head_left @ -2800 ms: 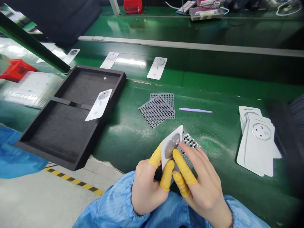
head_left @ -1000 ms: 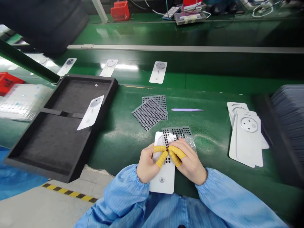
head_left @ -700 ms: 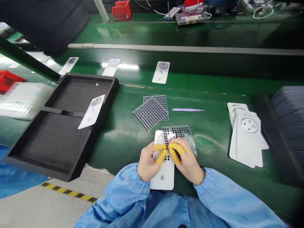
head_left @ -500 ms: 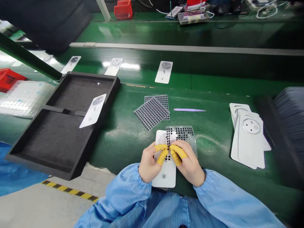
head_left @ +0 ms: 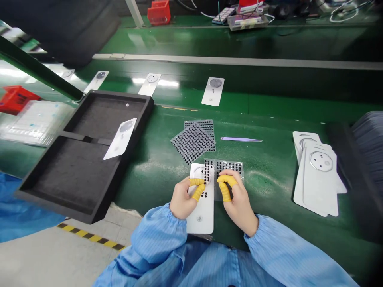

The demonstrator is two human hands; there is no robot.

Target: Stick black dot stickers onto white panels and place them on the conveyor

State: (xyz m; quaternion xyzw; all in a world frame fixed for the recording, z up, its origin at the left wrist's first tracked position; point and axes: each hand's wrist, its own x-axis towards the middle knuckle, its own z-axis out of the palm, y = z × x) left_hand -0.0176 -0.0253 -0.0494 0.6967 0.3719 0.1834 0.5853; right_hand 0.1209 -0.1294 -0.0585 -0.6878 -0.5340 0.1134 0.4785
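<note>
My left hand, with yellow finger cots on thumb and forefinger, pinches a narrow clear strip of black dots. That strip lies over a white panel with a round window near its top, flat at the table's front edge. Just to the right, my right hand, also in yellow cots, has its thumb and forefinger closed at the left side of a wider clear sheet of black dots. Part of this sheet is hidden under the hand. Two more dotted sheets overlap beyond the panel, with purple tweezers beside them.
A black tray stands at the left, a white panel resting across its rim. Several white panels are piled at the right, near a dark stack. More panels, such as one, lie on the green surface farther back.
My hands have moved apart. The dotted strip in my left hand now shows a gap from the wider sheet at my right hand. The camera view has shifted slightly.
</note>
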